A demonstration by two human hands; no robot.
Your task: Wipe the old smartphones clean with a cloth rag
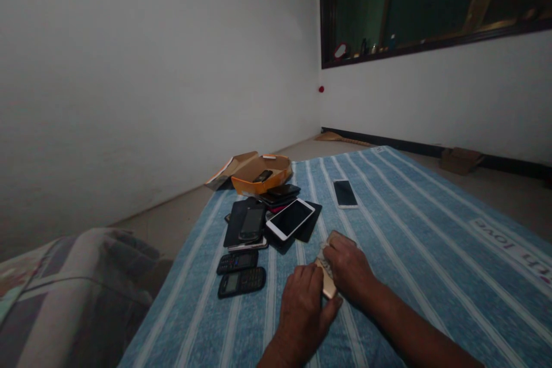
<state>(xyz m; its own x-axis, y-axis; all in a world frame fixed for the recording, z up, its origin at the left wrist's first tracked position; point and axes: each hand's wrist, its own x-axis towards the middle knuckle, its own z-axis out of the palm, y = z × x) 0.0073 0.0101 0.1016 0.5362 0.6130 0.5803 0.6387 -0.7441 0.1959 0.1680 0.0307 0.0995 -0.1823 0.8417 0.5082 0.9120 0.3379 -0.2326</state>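
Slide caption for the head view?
Left hand and right hand on a pale device over striped blue cloth; phones lie nearby, open orange box beyond.

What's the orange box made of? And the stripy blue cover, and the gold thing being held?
The orange box: likely cardboard; its inside looks matte, plain brown. The stripy blue cover: apparently woven cloth, matte and speckled. The gold thing: smooth, pale sheen, so maybe plastic or metal; it's partly hidden.

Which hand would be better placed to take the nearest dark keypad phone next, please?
Probably the left hand: it is nearer that keypad phone, while the right hand sits farther across; both hold the pale device.
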